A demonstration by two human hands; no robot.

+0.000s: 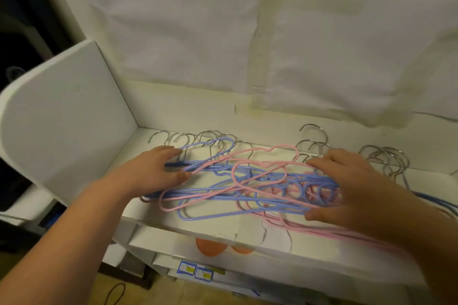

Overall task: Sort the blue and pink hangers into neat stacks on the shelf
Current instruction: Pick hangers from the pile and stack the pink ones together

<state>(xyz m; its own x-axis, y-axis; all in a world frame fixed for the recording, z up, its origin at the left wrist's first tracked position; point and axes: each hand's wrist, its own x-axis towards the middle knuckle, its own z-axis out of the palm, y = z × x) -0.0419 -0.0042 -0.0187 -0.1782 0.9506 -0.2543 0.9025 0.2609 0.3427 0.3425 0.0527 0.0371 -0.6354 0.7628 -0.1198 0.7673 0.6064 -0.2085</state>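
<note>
While both my arms reach over the shelf (188, 229), my right hand (347, 188) presses on the mixed pile, thumb curled under the pink hangers (262, 156) and blue hangers (218, 215). My left hand (153, 171) pinches blue wire at the pile's left end. Beyond, metal hooks (314, 131) line the back edge below white sheeting (198, 32).
</note>
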